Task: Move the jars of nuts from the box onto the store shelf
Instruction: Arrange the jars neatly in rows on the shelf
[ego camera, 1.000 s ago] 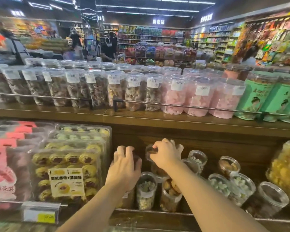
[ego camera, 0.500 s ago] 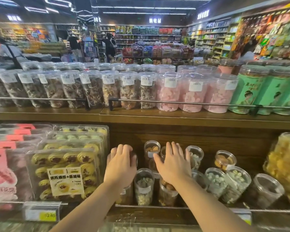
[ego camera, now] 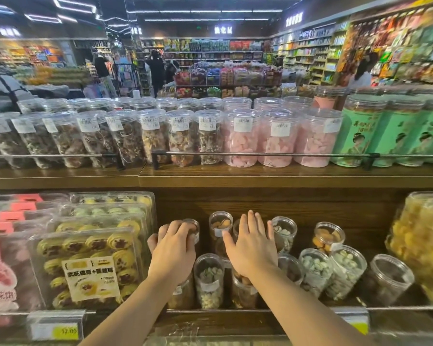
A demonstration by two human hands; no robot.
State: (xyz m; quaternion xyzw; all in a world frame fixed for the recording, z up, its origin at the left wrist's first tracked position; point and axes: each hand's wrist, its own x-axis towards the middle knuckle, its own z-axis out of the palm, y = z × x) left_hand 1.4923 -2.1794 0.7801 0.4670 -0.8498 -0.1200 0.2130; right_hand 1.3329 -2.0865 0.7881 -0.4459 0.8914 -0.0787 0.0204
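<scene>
On the lower store shelf (ego camera: 310, 211), among small jars of nuts (ego camera: 209, 280), the left hand (ego camera: 173, 253) curls its fingers (ego camera: 185, 227) over a rear jar's lid (ego camera: 194, 224). The right hand (ego camera: 253, 245) rests flat, fingers (ego camera: 251, 221) straight and slightly spread, on jars just beside it.

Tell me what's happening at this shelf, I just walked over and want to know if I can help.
A person is stocking small clear jars of nuts on the lower shelf. The left hand is curled over the lid of a jar at the back left. The right hand, fingers spread flat, lies over the jars in the middle of the group. More jars already stand to the right. The box isn't in view.
</scene>
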